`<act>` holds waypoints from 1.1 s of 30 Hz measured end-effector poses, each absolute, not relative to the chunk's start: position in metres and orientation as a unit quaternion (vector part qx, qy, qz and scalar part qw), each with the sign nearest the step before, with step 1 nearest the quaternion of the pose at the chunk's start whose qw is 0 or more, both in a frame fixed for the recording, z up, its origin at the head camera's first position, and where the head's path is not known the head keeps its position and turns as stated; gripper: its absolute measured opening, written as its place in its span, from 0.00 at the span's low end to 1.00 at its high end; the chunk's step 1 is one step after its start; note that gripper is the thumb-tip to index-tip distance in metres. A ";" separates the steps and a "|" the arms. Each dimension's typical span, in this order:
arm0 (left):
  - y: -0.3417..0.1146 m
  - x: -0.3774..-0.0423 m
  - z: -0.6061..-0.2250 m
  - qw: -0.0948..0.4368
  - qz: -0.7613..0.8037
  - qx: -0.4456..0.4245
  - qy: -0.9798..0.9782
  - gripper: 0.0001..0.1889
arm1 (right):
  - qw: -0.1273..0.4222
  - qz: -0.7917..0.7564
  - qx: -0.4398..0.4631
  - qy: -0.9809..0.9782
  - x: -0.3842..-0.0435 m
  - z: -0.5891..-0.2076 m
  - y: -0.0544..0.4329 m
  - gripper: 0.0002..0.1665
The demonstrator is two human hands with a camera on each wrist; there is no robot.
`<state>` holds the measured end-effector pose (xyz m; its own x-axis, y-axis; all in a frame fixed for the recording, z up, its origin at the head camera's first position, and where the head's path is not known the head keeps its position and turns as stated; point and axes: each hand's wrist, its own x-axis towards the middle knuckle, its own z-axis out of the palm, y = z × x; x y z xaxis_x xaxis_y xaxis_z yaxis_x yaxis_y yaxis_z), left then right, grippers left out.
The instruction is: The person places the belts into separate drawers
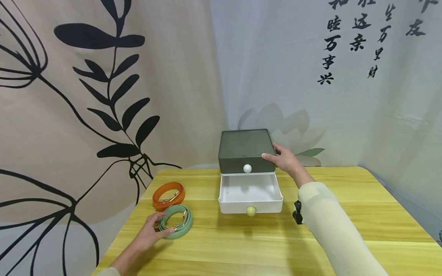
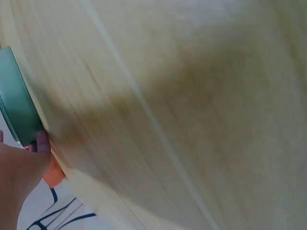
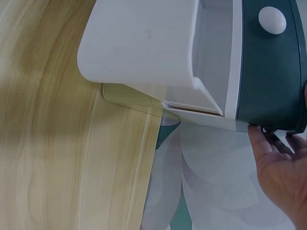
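Note:
A coiled green strap [image 1: 187, 227] with gold clasps lies at the table's left. My left hand [image 1: 150, 232] holds its near left side, thumb at the front and fingers farther back; the left wrist view shows fingertips against the green coil [image 2: 18, 96]. Touching distance behind it lies a coiled orange strap [image 1: 158, 203]. My right hand [image 1: 286, 161] holds the right side of a small two-drawer box [image 1: 245, 143], thumb over its top front edge and fingers along the side. The white lower drawer [image 1: 229, 207] is pulled out and bare inside; the dark upper drawer [image 3: 271, 72] is closed.
The wooden table [image 1: 241, 249] runs back to a curtain [image 1: 186, 96] printed with plants and writing. A white knob [image 1: 247, 168] marks the upper drawer, and a yellow-green knob [image 1: 251, 211] the lower. A black device [image 1: 297, 212] shows beside my right sleeve.

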<state>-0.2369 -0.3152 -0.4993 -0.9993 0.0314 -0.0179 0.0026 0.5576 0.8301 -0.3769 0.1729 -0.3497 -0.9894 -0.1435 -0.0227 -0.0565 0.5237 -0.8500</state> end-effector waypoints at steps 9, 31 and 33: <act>-0.317 -0.234 -0.507 0.023 0.480 0.014 0.877 0.40 | 0.043 -0.485 -0.062 0.871 -0.377 -0.351 0.172 0.52; -0.319 -0.236 -0.515 -0.001 0.477 0.000 0.879 0.27 | 0.049 -0.487 -0.058 0.870 -0.374 -0.348 0.171 0.52; -0.320 -0.236 -0.515 -0.001 0.477 0.000 0.879 0.26 | 0.051 -0.489 -0.058 0.869 -0.373 -0.348 0.171 0.52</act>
